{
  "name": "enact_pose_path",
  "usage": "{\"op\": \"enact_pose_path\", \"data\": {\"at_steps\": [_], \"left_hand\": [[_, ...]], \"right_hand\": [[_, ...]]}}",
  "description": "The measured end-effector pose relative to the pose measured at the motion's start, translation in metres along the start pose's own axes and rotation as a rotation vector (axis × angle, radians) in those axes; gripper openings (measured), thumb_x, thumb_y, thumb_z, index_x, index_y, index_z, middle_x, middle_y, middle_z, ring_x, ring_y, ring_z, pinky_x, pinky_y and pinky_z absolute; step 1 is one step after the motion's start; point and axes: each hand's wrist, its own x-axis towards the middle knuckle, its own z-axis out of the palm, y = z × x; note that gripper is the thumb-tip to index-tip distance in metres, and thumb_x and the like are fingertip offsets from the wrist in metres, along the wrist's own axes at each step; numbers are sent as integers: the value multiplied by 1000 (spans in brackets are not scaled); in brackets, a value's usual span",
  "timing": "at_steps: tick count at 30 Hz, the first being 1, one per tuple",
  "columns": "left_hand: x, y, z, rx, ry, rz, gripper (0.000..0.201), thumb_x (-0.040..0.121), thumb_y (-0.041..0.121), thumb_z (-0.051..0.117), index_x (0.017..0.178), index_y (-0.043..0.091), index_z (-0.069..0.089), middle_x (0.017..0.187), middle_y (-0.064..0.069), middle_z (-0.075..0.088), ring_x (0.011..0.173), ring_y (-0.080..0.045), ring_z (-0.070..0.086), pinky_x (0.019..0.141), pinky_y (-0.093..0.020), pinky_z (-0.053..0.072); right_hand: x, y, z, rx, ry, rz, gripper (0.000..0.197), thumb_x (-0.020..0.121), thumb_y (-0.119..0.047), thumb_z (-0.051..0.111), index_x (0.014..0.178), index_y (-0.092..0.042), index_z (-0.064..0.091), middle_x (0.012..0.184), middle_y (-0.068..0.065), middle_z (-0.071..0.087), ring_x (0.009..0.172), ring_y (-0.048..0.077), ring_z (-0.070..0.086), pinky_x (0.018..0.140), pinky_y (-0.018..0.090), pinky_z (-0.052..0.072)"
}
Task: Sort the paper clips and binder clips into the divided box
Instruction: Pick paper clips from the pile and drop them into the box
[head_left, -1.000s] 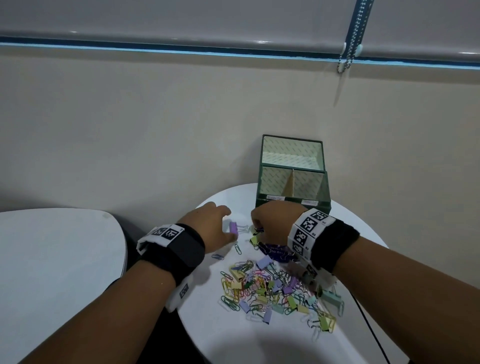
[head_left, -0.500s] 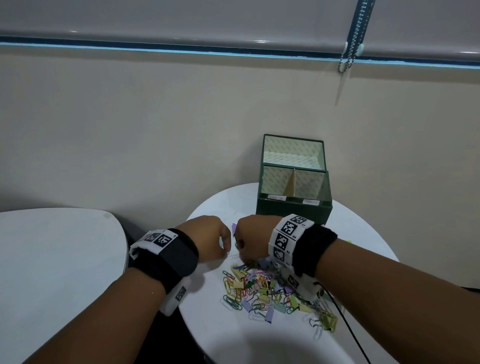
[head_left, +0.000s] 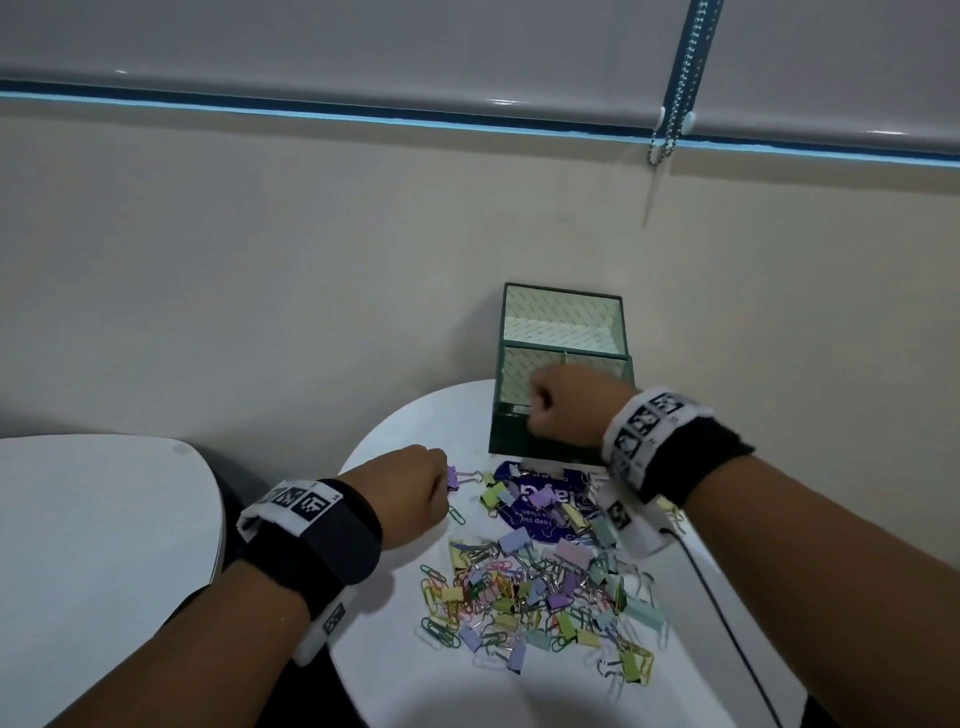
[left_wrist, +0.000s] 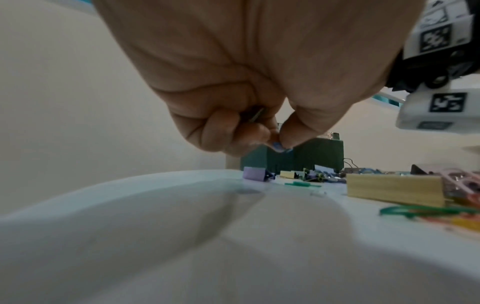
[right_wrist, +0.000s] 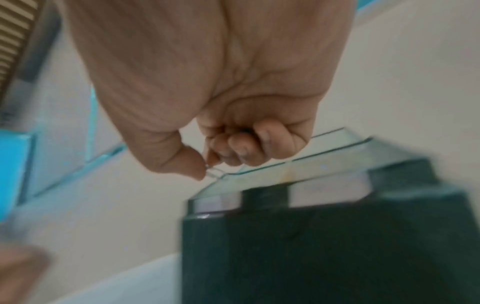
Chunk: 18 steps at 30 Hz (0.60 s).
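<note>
The right hand (head_left: 563, 405) is held up in the middle right of the head view, in front of the green divided box (head_left: 566, 332). Its fingers are curled in, and a thin wire clip (right_wrist: 213, 170) is pinched between the thumb and a fingertip, just over the near left corner of the box. What kind of clip it is cannot be told, since the right wrist view is blurred. The right arm is stretched in from the lower right, with a black band around the wrist.

The left hand (head_left: 410, 493) is kept low over the white round table (head_left: 415, 686), left of the middle of the frame. Its fingers are curled too. In the left wrist view a small blue-purple thing (left_wrist: 279, 146) is pinched at the fingertips. A purple binder clip (head_left: 453, 478) is seen on the table right beside the knuckles.

A pile of colored paper clips and binder clips (head_left: 540, 592) is spread on the table below the box, between the two arms.
</note>
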Motion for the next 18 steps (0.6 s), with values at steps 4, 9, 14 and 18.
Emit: {"op": "enact_pose_path", "data": {"at_steps": [4, 9, 14, 18], "left_hand": [[5, 3, 2, -58, 41, 9, 17, 102, 22, 38, 86, 23, 45, 96, -2, 59, 81, -19, 55, 70, -30, 40], [13, 2, 6, -68, 7, 25, 25, 101, 15, 40, 77, 24, 39, 89, -3, 58, 83, -24, 57, 70, -32, 42], [22, 13, -12, -85, -79, 50, 14, 102, 23, 38, 91, 26, 46, 88, 4, 62, 82, -18, 58, 75, -33, 47], [53, 41, -45, -137, -78, 88, 10, 100, 28, 48, 93, 27, 55, 93, 7, 65, 82, -11, 59, 73, -25, 47]], "right_hand": [[5, 50, -16, -7, 148, 159, 10, 90, -11, 62, 94, -21, 60, 96, 1, 65, 86, 19, 60, 72, 26, 49], [-15, 72, -3, 129, 274, 116, 45, 92, -3, 62, 131, -25, 64, 134, -1, 64, 120, 20, 61, 99, 27, 47], [-54, 94, 26, 126, 338, 31, 18, 89, -10, 64, 86, -28, 66, 89, -8, 62, 82, 16, 62, 69, 22, 44], [-68, 103, 39, 29, 43, 111, 15, 88, -17, 65, 88, -29, 73, 84, -13, 65, 78, 9, 61, 69, 23, 49]]}}
